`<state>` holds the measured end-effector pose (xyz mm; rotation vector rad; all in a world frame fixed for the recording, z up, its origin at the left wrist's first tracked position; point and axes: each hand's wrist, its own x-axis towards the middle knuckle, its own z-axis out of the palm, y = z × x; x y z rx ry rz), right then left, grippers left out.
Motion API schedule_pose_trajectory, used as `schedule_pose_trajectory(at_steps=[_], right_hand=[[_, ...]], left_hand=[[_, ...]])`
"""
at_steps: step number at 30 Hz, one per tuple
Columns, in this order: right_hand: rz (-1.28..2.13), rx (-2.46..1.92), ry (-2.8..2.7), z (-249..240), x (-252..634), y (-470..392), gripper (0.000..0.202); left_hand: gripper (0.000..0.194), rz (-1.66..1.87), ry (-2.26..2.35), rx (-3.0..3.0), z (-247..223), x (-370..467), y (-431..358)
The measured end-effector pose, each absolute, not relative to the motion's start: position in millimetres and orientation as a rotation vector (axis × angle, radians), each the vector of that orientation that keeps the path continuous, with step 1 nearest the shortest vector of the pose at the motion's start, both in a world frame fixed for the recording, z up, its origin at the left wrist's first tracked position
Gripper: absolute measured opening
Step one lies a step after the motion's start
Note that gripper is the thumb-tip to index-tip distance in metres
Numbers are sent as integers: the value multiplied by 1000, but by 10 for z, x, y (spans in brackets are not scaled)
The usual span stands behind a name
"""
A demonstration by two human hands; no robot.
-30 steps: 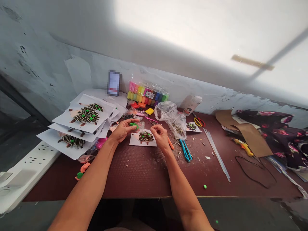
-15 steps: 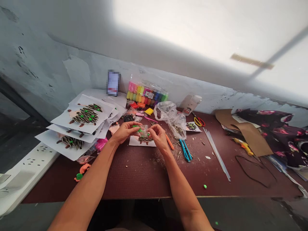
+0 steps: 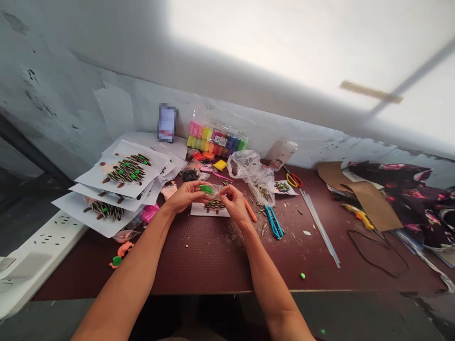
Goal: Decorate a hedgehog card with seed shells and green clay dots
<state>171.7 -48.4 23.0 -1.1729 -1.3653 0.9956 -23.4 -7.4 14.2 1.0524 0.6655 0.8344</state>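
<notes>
Between my two hands is a small clear plastic bag with bright green modelling clay (image 3: 206, 189) in it. My left hand (image 3: 187, 195) grips the bag's left side, thumb against fingers. At its right edge my right hand (image 3: 232, 196) pinches the clear plastic. Below them on the table lies a white card (image 3: 201, 210) bearing a hedgehog picture with seed spines, partly hidden by my hands. An orange stick-like tool (image 3: 250, 210) lies just right of my right hand, beside a blue utility knife (image 3: 273, 221).
Stacked hedgehog cards (image 3: 85, 182) stand at left, above a white power strip (image 3: 46, 251). Behind are a clay set (image 3: 216, 139), a plastic bag of seeds (image 3: 261, 184), a white bottle (image 3: 284, 154) and scissors (image 3: 294, 180). Clear glue sticks (image 3: 320, 227) and a yellow glue gun (image 3: 362, 218) lie right.
The bag has turned and spread between my hands, so more of the green clay shows. My left fingers have opened out a little beneath it; my right hand has barely moved.
</notes>
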Motion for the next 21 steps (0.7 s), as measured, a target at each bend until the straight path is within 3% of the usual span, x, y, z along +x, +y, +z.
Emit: schedule_pose_trajectory(at_steps=[6,11,15,21], right_hand=[[1090,-1210,-1356,194,1709,-469,15],[1154,-1198,-1346,173,1711,-465,20],[1252,-1182,-1310,152,1698,-480,31],[1075,-1254,-1396,70,1682,-482,36]], left_hand=[[51,834,658,1053,155,-230,-83],[43,819,730,1099,172,-207,-86],[47,780,808,1151,176,-192,-84],[46,766,864,1190,156,-154,-81]])
